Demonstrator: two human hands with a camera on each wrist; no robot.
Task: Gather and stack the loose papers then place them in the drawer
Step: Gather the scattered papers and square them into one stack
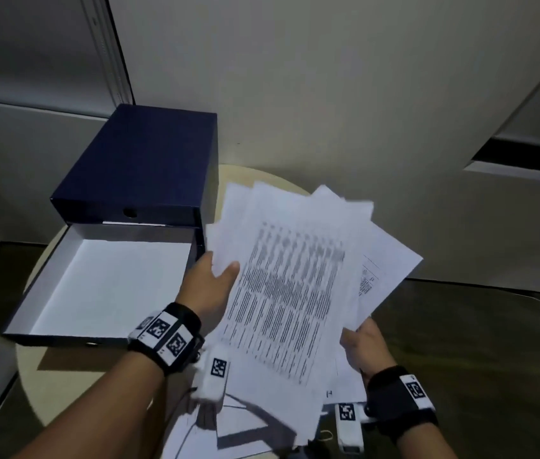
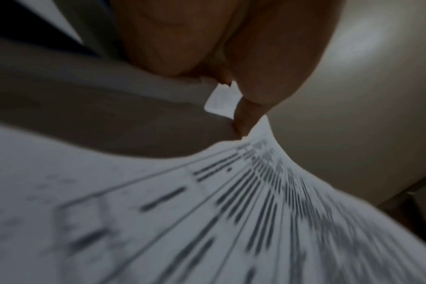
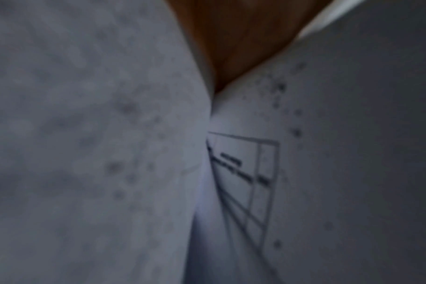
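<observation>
Both hands grip the fanned, unsquared papers (image 1: 290, 286) at centre frame: left hand (image 1: 210, 286) pinching one edge, right hand (image 1: 363, 342) the lower corner. The open drawer (image 1: 63, 313) at left holds none yet; more sheets (image 1: 242, 429) remain on the tabletop (image 1: 63, 385).

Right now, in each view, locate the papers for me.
Head: papers, centre-right, fanned, held by both hands beside the open drawer.
Left wrist: papers fill the lower frame.
Right wrist: papers fill nearly everything.
Shared landmark: the printed top sheet, in head and left wrist.
</observation>
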